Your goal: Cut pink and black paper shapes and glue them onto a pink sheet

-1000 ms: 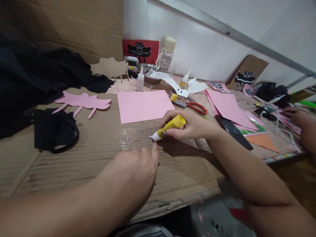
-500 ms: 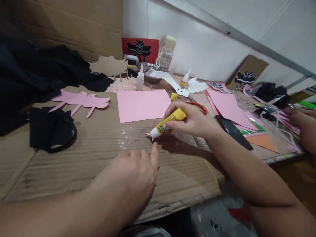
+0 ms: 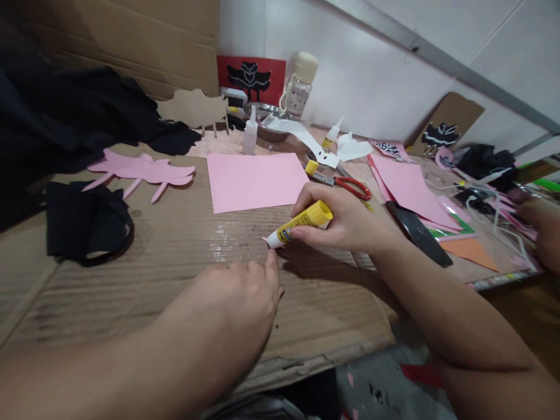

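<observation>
My right hand (image 3: 343, 224) is closed around a yellow-and-white glue stick (image 3: 300, 224), tilted with its white end down. That end meets a tiny piece of pink paper (image 3: 265, 240), mostly hidden, on the cardboard (image 3: 175, 239). My left hand (image 3: 238, 297) has its index finger stretched out, its tip pressing down right beside the glue end; its other fingers are curled under. Just beyond both hands lies a pink paper sheet (image 3: 258, 182). A yellow cap (image 3: 311, 168) and red-handled scissors (image 3: 353, 186) are behind my right hand.
To the left are a pink paper cutout (image 3: 140, 171) and a black cloth piece (image 3: 87, 221). Pointed-nozzle bottles, including a clear one (image 3: 249, 137), a metal bowl (image 3: 271, 131) and a drink bottle (image 3: 301, 87) stand behind. Another person's hand (image 3: 545, 224) shows at far right, past stacked pink paper (image 3: 413, 186).
The glue stick has tipped slightly lower in my right hand, its white end still at the tiny paper. My left hand stays almost in place. The view has shifted a little.
</observation>
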Action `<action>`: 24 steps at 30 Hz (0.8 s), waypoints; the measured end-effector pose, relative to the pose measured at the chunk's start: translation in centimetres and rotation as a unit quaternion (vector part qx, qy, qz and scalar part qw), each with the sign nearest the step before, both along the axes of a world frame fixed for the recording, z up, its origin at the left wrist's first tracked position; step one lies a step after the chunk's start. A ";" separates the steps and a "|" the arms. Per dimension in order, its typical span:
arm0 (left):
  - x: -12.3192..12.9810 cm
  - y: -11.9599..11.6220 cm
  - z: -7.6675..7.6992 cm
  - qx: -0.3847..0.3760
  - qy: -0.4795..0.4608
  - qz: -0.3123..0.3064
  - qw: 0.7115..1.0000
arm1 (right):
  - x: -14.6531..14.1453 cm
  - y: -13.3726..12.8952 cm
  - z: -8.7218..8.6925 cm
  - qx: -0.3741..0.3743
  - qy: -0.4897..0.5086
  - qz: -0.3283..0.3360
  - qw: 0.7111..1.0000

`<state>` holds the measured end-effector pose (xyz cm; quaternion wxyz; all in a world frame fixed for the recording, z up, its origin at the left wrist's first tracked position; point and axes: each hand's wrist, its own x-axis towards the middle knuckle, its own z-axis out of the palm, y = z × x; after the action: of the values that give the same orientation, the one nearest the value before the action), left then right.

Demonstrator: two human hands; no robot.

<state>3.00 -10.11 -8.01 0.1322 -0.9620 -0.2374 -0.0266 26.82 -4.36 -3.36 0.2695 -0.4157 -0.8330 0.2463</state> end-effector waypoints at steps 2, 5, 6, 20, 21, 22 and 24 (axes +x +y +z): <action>0.1 0.1 0.2 -0.016 0.006 0.001 1.000 | 0.2 0.2 0.2 0.003 0.005 0.001 1.000; 0.4 0.2 0.6 -0.038 0.027 0.003 0.999 | 0.7 0.6 0.3 -0.005 0.043 -0.017 0.999; 0.5 0.1 0.7 -0.044 0.036 0.005 0.998 | 0.9 0.8 0.3 -0.017 0.063 -0.022 0.998; 1.0 0.3 1.5 -0.079 0.099 0.020 0.992 | 0.8 1.5 -0.9 -0.102 0.040 0.002 0.994; 1.0 0.3 1.5 -0.083 0.105 0.020 0.991 | 0.7 1.5 -1.0 -0.100 0.038 -0.002 0.994; 1.0 0.2 1.5 -0.088 0.110 0.018 0.990 | 0.7 1.5 -1.1 -0.097 0.037 -0.004 0.995; 0.9 0.2 1.5 -0.092 0.115 0.019 0.989 | 0.6 1.5 -1.1 -0.088 0.038 -0.005 0.995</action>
<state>3.92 -9.91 -6.50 0.0704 -0.9620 -0.2404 0.1088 27.38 -2.86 -4.48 0.2645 -0.4322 -0.7953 0.3329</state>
